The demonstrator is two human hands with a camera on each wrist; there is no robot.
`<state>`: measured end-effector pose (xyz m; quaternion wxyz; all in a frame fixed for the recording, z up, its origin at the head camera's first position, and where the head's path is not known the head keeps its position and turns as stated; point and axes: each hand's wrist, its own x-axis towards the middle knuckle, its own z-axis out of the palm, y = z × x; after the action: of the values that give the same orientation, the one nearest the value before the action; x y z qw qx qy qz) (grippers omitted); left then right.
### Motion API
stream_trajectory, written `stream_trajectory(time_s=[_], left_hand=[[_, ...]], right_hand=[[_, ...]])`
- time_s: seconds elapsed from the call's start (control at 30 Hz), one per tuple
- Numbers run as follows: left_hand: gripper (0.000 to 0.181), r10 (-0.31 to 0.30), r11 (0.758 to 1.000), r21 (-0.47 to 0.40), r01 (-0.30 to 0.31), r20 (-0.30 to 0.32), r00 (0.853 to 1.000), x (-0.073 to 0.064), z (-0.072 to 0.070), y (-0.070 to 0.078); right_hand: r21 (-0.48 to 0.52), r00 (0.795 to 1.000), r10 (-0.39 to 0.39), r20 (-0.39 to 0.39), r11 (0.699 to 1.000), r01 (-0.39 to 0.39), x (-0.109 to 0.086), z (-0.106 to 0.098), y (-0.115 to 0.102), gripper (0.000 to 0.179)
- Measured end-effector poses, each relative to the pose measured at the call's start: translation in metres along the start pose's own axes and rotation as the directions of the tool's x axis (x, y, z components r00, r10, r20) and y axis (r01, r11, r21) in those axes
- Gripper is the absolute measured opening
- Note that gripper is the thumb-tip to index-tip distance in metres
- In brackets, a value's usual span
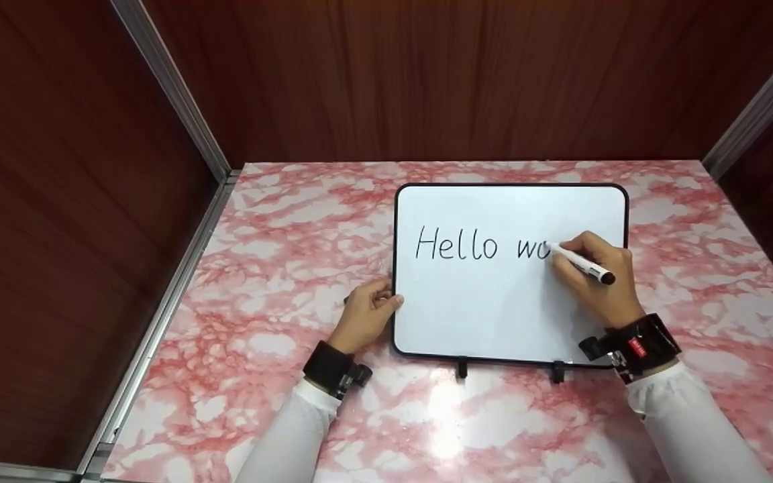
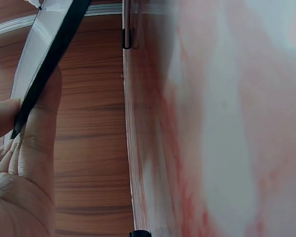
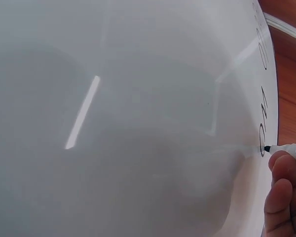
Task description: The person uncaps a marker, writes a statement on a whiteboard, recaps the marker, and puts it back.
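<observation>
A whiteboard [image 1: 480, 308] with a black frame leans on a stand with black front feet [image 1: 462, 367]. It bears the handwriting "Hello wo" in black. My right hand [image 1: 598, 278] pinches a white marker [image 1: 582, 264] with a black end, over the last letter. In the right wrist view the marker's black tip [image 3: 267, 148] is right at the "o". At the board's left edge my left hand [image 1: 363, 315] grips the frame [image 2: 47, 64], thumb on the front and fingers behind, as the left wrist view shows.
The table [image 1: 279, 402] has a red and white marbled top. Brown wood-grain panels [image 1: 427, 80] stand behind it and on both sides, with metal strips [image 1: 172, 87] at the corners. A black wristband [image 1: 645, 345] with a camera sits on each wrist.
</observation>
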<state>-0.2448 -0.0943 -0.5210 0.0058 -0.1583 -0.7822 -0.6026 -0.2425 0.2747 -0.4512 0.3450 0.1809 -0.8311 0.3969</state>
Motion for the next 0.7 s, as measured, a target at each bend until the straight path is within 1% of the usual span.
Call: stream_trajectory(time_s=[0.17, 0.3, 0.37, 0.53, 0.6, 0.7], left_hand=[[0.031, -0.002, 1.0, 0.003, 0.002, -0.001, 1.0, 0.0, 0.001, 0.0], [0.033, -0.009, 1.0, -0.014, 0.009, 0.007, 1.0, 0.001, 0.001, 0.001], [0.033, -0.011, 1.0, -0.011, 0.011, 0.014, 1.0, -0.002, 0.0, 0.011], [0.03, -0.023, 1.0, 0.006, 0.022, 0.015, 1.0, -0.011, -0.004, 0.042], [0.03, -0.024, 1.0, 0.005, 0.024, 0.015, 1.0, -0.012, -0.005, 0.045], [0.03, -0.021, 1.0, 0.001, 0.021, 0.023, 1.0, -0.012, -0.005, 0.043]], right_hand=[[0.015, 1.0, 0.002, 0.007, 1.0, -0.002, -0.001, 0.001, -0.001, 0.01], [0.018, 1.0, 0.002, 0.014, 1.0, -0.003, -0.002, 0.001, -0.002, 0.01], [0.017, 1.0, -0.005, 0.018, 1.0, 0.005, -0.001, 0.001, -0.003, 0.01], [0.019, 0.999, -0.026, 0.025, 0.999, 0.025, 0.0, 0.001, -0.003, 0.009], [0.019, 1.0, -0.016, 0.018, 1.0, 0.016, 0.0, 0.001, -0.005, 0.009], [0.022, 1.0, 0.016, -0.01, 1.0, -0.016, -0.001, -0.001, -0.011, 0.009]])
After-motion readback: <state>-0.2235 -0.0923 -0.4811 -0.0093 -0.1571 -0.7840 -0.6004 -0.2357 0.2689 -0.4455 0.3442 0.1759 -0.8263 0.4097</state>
